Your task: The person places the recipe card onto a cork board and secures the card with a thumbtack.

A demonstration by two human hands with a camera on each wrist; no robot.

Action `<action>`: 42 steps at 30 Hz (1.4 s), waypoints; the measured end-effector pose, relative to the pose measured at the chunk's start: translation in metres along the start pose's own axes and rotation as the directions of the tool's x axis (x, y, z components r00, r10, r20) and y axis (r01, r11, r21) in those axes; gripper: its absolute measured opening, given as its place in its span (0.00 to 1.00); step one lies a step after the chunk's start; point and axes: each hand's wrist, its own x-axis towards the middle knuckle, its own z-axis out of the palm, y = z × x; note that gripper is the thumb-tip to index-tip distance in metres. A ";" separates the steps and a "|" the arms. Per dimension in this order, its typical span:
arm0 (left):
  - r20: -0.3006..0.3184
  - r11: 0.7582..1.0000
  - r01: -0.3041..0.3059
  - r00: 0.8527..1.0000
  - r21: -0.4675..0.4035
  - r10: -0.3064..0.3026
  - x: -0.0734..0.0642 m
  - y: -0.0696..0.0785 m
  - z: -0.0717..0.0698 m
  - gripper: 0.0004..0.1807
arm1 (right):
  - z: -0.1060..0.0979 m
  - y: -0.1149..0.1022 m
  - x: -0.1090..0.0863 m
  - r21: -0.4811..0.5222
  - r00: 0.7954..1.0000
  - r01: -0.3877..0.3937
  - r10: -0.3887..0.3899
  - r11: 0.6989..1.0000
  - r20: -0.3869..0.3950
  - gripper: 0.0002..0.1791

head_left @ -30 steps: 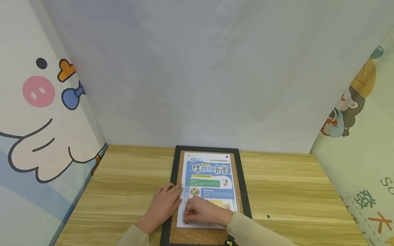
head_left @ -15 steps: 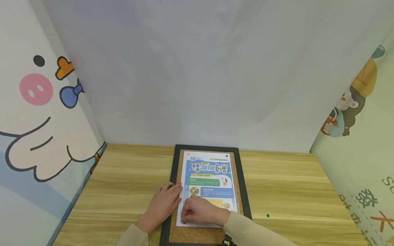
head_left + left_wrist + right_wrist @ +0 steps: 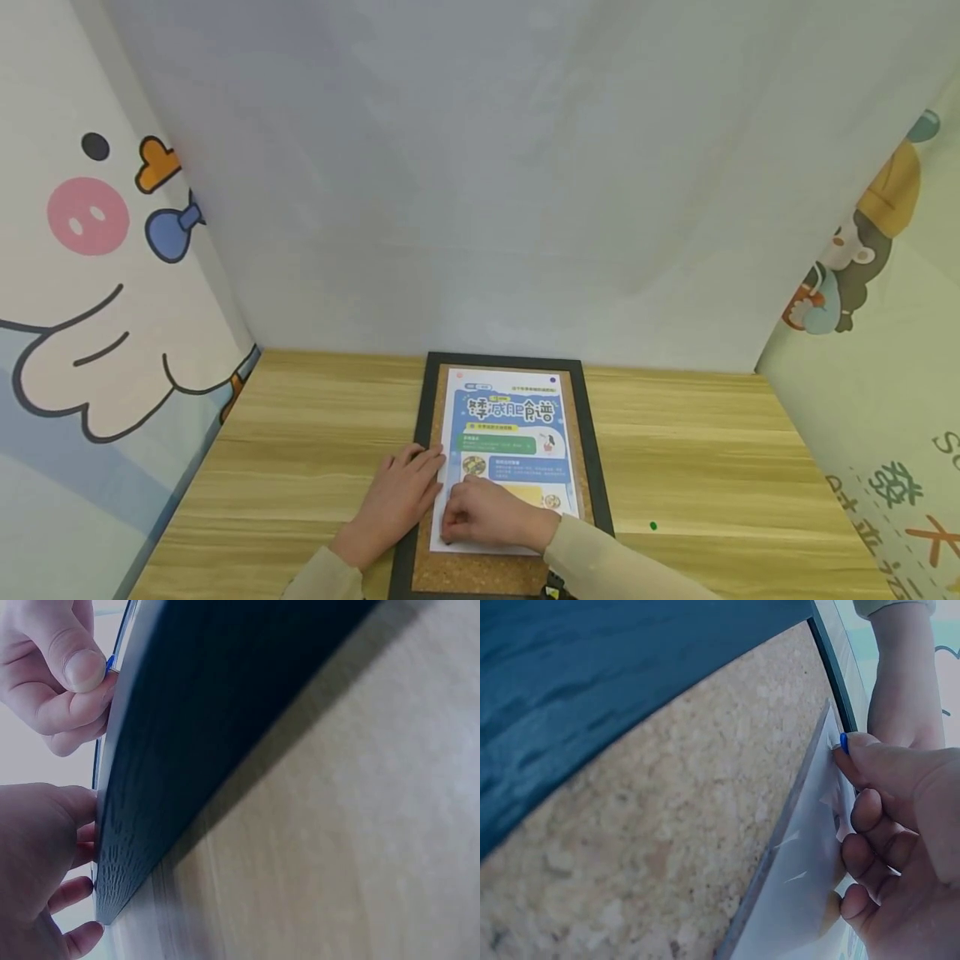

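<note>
Nearest, a strip of bare cork board (image 3: 480, 573) runs between the printed sheet's bottom edge and the black frame (image 3: 592, 454), whose near side is partly cut off. Just over that bottom edge, the right hand (image 3: 491, 512) pinches 1 small blue pin (image 3: 844, 742) between thumb and forefinger, at the near left corner of the printed sheet (image 3: 502, 421); whether its point has entered the paper cannot be told. Just left of it, the left hand (image 3: 397, 496) lies with loose fingers, gripping nothing, across the frame's left side, its fingertips at the sheet's left edge. The sheet lies beneath the right hand and stretches away from both hands, inside the frame's edges. At its far corners sit 2 dots, 1 pink (image 3: 459, 376) on the left and 1 purple (image 3: 552, 380) on the right. The wood-grain table (image 3: 705, 458) extends widely past both frame sides; a green dot (image 3: 653, 526) lies near the right side. Beyond the table's far edge hangs pale grey cloth (image 3: 480, 208).
</note>
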 end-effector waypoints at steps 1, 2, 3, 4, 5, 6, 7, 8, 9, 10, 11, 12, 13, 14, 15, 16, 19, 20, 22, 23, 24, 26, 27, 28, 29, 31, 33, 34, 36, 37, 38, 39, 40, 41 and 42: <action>-0.002 1.000 -0.001 1.000 0.000 0.001 0.000 0.000 0.000 0.21 | 0.000 0.000 0.000 -0.001 1.000 -0.005 0.005 1.000 0.002 0.07; -0.003 1.000 -0.003 1.000 0.001 0.003 0.000 0.000 -0.001 0.21 | -0.001 0.000 0.000 -0.001 1.000 -0.008 0.008 1.000 0.004 0.07; -0.003 1.000 -0.003 1.000 0.002 0.003 0.000 0.000 -0.001 0.21 | -0.001 0.000 0.000 -0.001 1.000 -0.011 0.011 1.000 0.005 0.07; -0.003 1.000 -0.003 1.000 0.001 0.003 0.000 0.000 -0.001 0.21 | -0.001 -0.001 0.000 0.000 1.000 -0.012 0.012 1.000 0.005 0.07; -0.002 1.000 -0.003 1.000 0.002 0.003 0.000 0.000 -0.001 0.21 | -0.002 -0.001 0.000 0.002 1.000 -0.012 0.012 1.000 0.004 0.07; 0.000 1.000 -0.001 1.000 0.004 0.001 0.000 0.000 -0.001 0.21 | -0.002 -0.002 0.000 0.001 1.000 -0.010 0.010 1.000 0.003 0.07; 0.001 1.000 0.000 1.000 0.004 0.000 0.000 0.000 -0.001 0.21 | -0.002 -0.002 0.000 0.000 1.000 -0.008 0.008 1.000 0.002 0.07; 0.002 1.000 0.001 1.000 0.003 -0.001 0.000 0.000 -0.001 0.21 | -0.002 -0.002 0.000 -0.004 1.000 -0.006 0.006 1.000 0.000 0.07; 0.004 1.000 0.002 1.000 0.002 -0.002 0.000 0.000 -0.002 0.21 | -0.002 -0.002 -0.001 -0.008 1.000 -0.004 0.004 1.000 -0.001 0.07; 0.006 1.000 0.003 1.000 0.000 -0.003 0.000 0.000 -0.002 0.21 | -0.002 -0.002 -0.001 -0.012 1.000 -0.002 0.002 1.000 -0.001 0.07; 0.007 1.000 0.004 1.000 -0.001 -0.004 0.000 0.000 -0.002 0.21 | -0.002 -0.002 -0.001 -0.018 1.000 0.002 -0.002 1.000 -0.002 0.07; 0.009 1.000 0.005 1.000 -0.004 -0.005 0.000 0.000 -0.003 0.21 | -0.002 -0.002 -0.001 -0.023 1.000 0.005 -0.006 1.000 -0.002 0.07; 0.008 1.000 0.005 1.000 -0.007 -0.005 0.000 0.001 -0.003 0.21 | -0.001 -0.002 -0.001 -0.028 1.000 0.008 -0.009 1.000 -0.002 0.07; 0.008 1.000 0.005 1.000 -0.009 -0.005 0.000 0.001 -0.003 0.21 | -0.001 -0.002 -0.001 -0.031 1.000 0.010 -0.010 0.999 -0.002 0.07; 0.009 1.000 0.007 1.000 -0.012 -0.007 0.000 0.001 -0.003 0.21 | -0.001 -0.002 -0.001 -0.033 1.000 0.011 -0.011 0.999 -0.003 0.07; 0.007 1.000 0.006 1.000 -0.013 -0.006 0.000 0.001 -0.003 0.21 | -0.001 -0.002 -0.002 -0.033 1.000 0.012 -0.012 0.999 -0.003 0.06; 0.006 1.000 0.008 1.000 -0.011 -0.008 0.000 0.002 -0.004 0.21 | -0.001 -0.001 -0.002 -0.029 1.000 0.011 -0.012 1.000 -0.004 0.06; 0.005 1.000 0.008 1.000 -0.010 -0.008 0.000 0.002 -0.004 0.21 | -0.001 -0.001 -0.002 -0.027 1.000 0.010 -0.010 1.000 -0.005 0.06; 0.004 1.000 0.008 1.000 -0.010 -0.008 0.000 0.002 -0.004 0.21 | 0.000 -0.001 -0.003 -0.027 1.000 0.011 -0.011 1.000 -0.007 0.06; 0.000 1.000 0.007 1.000 -0.009 -0.007 0.000 0.002 -0.004 0.21 | 0.000 -0.001 -0.003 -0.027 1.000 0.012 -0.012 1.000 -0.008 0.06; -0.004 1.000 0.006 1.000 -0.011 -0.006 0.000 0.002 -0.004 0.21 | 0.000 -0.001 -0.003 -0.029 1.000 0.014 -0.014 0.999 -0.009 0.06; -0.014 1.000 0.003 1.000 -0.018 -0.003 0.000 0.002 -0.004 0.21 | 0.001 -0.001 -0.004 -0.029 1.000 0.014 -0.014 0.999 -0.011 0.06; -0.017 1.000 0.003 1.000 -0.018 -0.003 0.000 0.002 -0.003 0.21 | 0.001 -0.001 -0.004 -0.031 1.000 0.015 -0.016 0.999 -0.012 0.06; -0.019 1.000 0.004 1.000 -0.018 -0.004 0.000 0.002 -0.003 0.21 | 0.001 -0.001 -0.004 -0.030 1.000 0.015 -0.016 0.999 -0.013 0.06; -0.019 1.000 0.005 1.000 -0.016 -0.005 0.000 0.002 -0.003 0.21 | 0.002 -0.001 -0.004 -0.031 1.000 0.013 -0.014 0.999 -0.014 0.06; -0.013 1.000 0.012 1.000 -0.015 -0.012 -0.001 0.002 -0.003 0.21 | 0.002 -0.001 -0.004 -0.030 1.000 0.009 -0.010 1.000 -0.017 0.06; 0.000 1.000 0.021 1.000 -0.011 -0.021 -0.001 0.003 -0.003 0.21 | 0.002 -0.001 -0.004 -0.021 1.000 0.001 -0.001 1.000 -0.014 0.07; 0.007 1.000 0.026 1.000 -0.011 -0.026 -0.001 0.003 -0.003 0.21 | 0.003 -0.001 -0.004 -0.007 1.000 -0.009 0.009 1.000 -0.011 0.07; 0.022 0.999 0.035 0.999 -0.013 -0.034 -0.001 0.003 -0.002 0.21 | 0.002 -0.001 -0.003 0.013 1.000 -0.023 0.023 1.000 -0.005 0.07; 0.029 0.999 0.039 0.999 -0.014 -0.038 -0.001 0.003 -0.002 0.21 | 0.002 -0.001 -0.002 0.025 1.000 -0.031 0.031 0.999 -0.001 0.07; 0.036 0.999 0.044 0.998 -0.019 -0.043 0.000 0.003 -0.002 0.22 | 0.001 0.000 -0.002 0.033 0.999 -0.039 0.039 0.999 0.002 0.07; 0.038 0.999 0.047 0.998 -0.019 -0.047 0.000 0.003 -0.002 0.22 | 0.001 0.000 -0.002 0.050 0.999 -0.051 0.050 0.997 0.006 0.07; 0.041 0.999 0.051 0.998 -0.018 -0.050 0.001 0.003 -0.002 0.22 | 0.000 0.000 -0.001 0.057 0.998 -0.056 0.055 0.997 0.007 0.07; 0.041 0.999 0.053 0.998 -0.014 -0.052 0.001 0.002 -0.001 0.22 | -0.001 0.001 0.000 0.064 0.998 -0.057 0.057 0.996 0.009 0.07; 0.039 0.998 0.053 0.998 -0.013 -0.053 0.002 0.002 -0.001 0.22 | -0.001 0.002 0.000 0.073 0.998 -0.057 0.057 0.996 0.010 0.06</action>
